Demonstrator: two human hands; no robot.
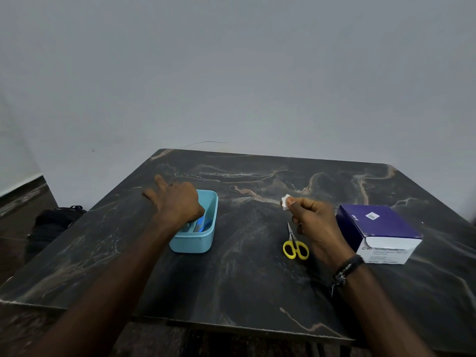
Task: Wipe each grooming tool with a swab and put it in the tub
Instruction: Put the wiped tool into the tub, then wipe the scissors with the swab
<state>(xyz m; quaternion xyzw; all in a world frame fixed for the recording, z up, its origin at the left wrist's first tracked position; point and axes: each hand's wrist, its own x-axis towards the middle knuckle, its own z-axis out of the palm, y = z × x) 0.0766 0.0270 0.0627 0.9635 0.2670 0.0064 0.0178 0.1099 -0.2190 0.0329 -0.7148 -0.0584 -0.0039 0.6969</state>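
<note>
the left hand (177, 202) is over the light blue tub (192, 243), its palm side dipped toward the inside while at least two fingers stick out straight past the far-left rim. whether the hidden fingers hold one of the tools (199, 224) lying in the tub, i cannot tell; blue and grey handles show just under the wrist, packed along the tub's length. the right hand (313, 222) is raised above the dark marble table (244, 279) and pinches a small white swab (285, 202) between thumb and fingertip, the rest of the fingers curled in.

what matters for the coming move, as i judge it, is the yellow-handled scissors (295, 243). they lie flat on the table just beside the right hand, on its inner side, well apart from the tub. their long axis runs near-to-far: the yellow loops point toward the person, the closed blades point away, toward the swab. the right hand is much the nearer of the two, but it is busy with the swab, so i would expect the left hand to cross over from the tub and take the loops, leaving the blades free for wiping. the scissors look like the only tool not yet in the tub. a purple and white box (381, 233) stands to the right of the right hand.
</note>
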